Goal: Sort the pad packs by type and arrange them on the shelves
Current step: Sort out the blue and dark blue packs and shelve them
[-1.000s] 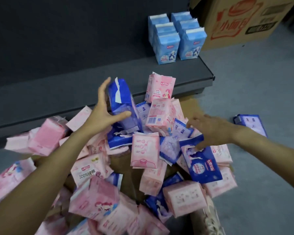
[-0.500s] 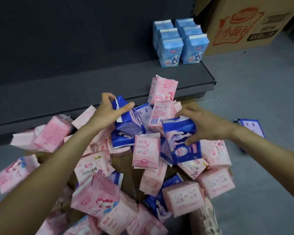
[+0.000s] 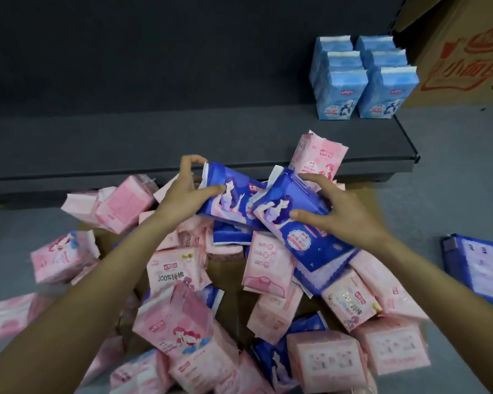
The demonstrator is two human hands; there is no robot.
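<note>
Grey floor (image 3: 453,172) carries everything nearest the camera: a loose heap of soft plastic-wrapped packs, mostly pink packs (image 3: 177,328), with a few dark blue ones poking out between them, lying over a flattened sheet of brown cardboard (image 3: 228,274). The wrappers are glossy and crinkled, with crimped ends. One more dark blue pack (image 3: 475,268) lies flat by itself on the floor, well apart to the right of the heap.

Above the far side of the heap, the left hand (image 3: 182,200) grips a dark blue pack (image 3: 228,200) by its left end, thumb on its printed face. The right hand (image 3: 333,211) holds a second blue pack (image 3: 291,223), fingers curled over its top edge and thumb pressed on the front. The two held packs touch and overlap.

Beyond them runs a low dark grey shelf (image 3: 182,143), smooth and matte, with a squared front lip and a dark back panel. Most of its length lies open; at its right end stand light blue packs (image 3: 362,78), upright in two neat rows. A printed cardboard box (image 3: 461,52) stands on the floor just past the shelf's right end.
</note>
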